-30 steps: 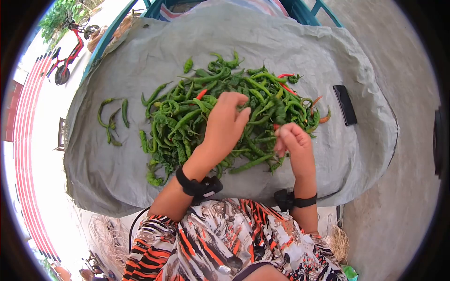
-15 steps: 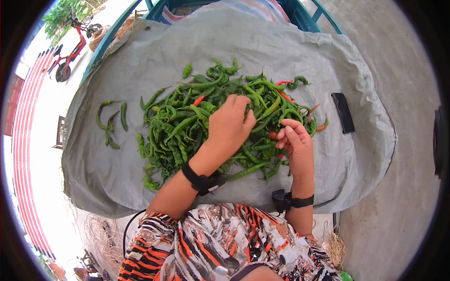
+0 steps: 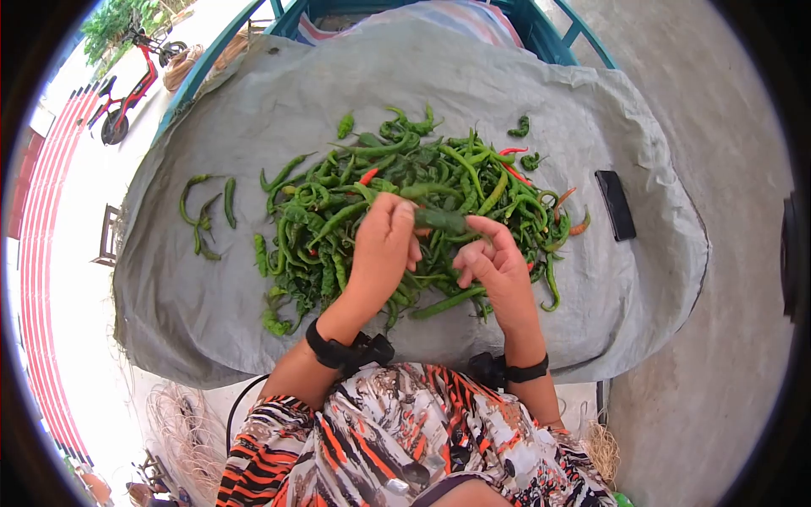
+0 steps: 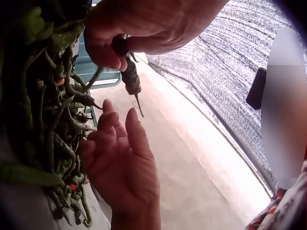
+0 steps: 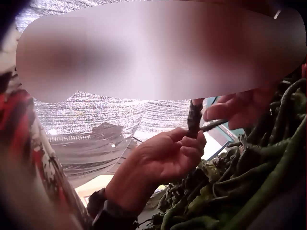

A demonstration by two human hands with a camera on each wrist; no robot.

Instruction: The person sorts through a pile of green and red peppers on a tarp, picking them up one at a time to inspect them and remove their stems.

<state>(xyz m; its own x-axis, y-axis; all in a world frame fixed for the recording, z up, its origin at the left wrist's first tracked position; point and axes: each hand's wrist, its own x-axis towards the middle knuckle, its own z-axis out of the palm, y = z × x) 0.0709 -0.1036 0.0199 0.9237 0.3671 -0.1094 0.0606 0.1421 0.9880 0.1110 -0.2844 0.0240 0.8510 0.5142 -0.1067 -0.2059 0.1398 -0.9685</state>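
My left hand (image 3: 384, 245) pinches a dark green chili pepper (image 3: 441, 221) by one end, above the near side of a pile of chili peppers (image 3: 325, 190). In the left wrist view that pepper (image 4: 130, 79) hangs from the fingers with its thin stem downward. Just below the stem, my right hand (image 4: 122, 167) has its fingers spread and loosely bent, with nothing between them. From the head, the right hand (image 3: 498, 270) shows its index finger stretched toward the pepper's end. The right wrist view shows the pepper (image 5: 194, 117) upright in the left fingers.
A grey cloth (image 3: 194, 296) lies under the pile. Several loose peppers (image 3: 203, 221) rest at its left, and a curled green pepper (image 3: 520, 127) at upper right. A black phone (image 3: 616, 205) lies to the right. Blue-green rails (image 3: 583, 34) stand behind the cloth.
My left hand has come back from the pile with the dark green pepper. My right hand has moved left toward it. A curled pepper now lies farther up the cloth at upper right.
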